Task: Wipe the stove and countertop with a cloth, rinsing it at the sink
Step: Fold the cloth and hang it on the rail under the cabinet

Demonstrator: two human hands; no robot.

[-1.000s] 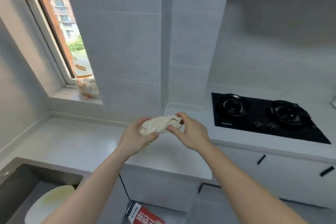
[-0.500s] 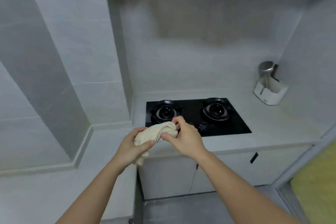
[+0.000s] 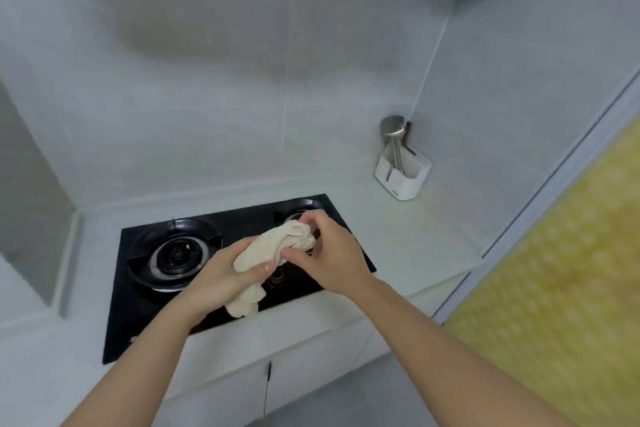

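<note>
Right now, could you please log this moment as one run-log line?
phase: pre-wipe | left hand: grips cloth | right hand: pinches cloth | position: above stove | wiping: not begun

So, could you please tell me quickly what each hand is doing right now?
Left hand: closed, gripping the lower part of the cloth.
Right hand: closed, fingers pinching the cloth's upper bunched end.

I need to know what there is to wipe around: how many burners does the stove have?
2. The left burner is in full view on the stove; the right burner sits mostly hidden behind the cloth and right hand.
</note>
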